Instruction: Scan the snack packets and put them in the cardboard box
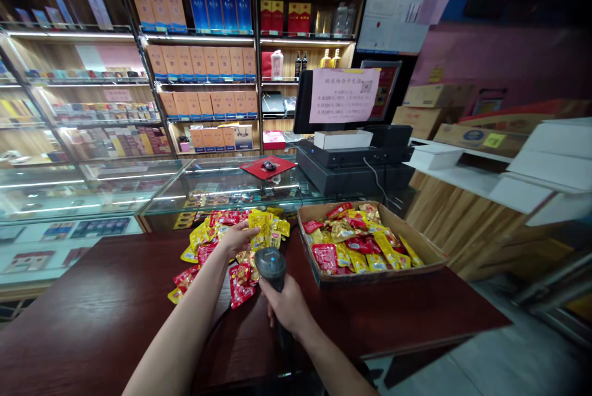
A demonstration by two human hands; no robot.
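My left hand (237, 238) pinches a yellow snack packet (260, 227) at its edge, holding it upright over a loose pile of red and yellow packets (203, 235) on the dark wooden table. In my right hand (291, 306) is a black barcode scanner (271, 266), fingers wrapped round its handle. A small blue light shows on top of the scanner, and its head points toward the held packet. Close below the scanner head lies a red packet (241, 285). To the right, a shallow cardboard box (314, 269) holds many more red and yellow packets.
Behind the table stands a glass display counter (217, 183) with a mouse (269, 166) on a red mat (252, 168). A cash drawer (324, 174) and a monitor (303, 103) stand behind the box. Shelves of boxed goods line the wall. White cartons (555, 155) are at right.
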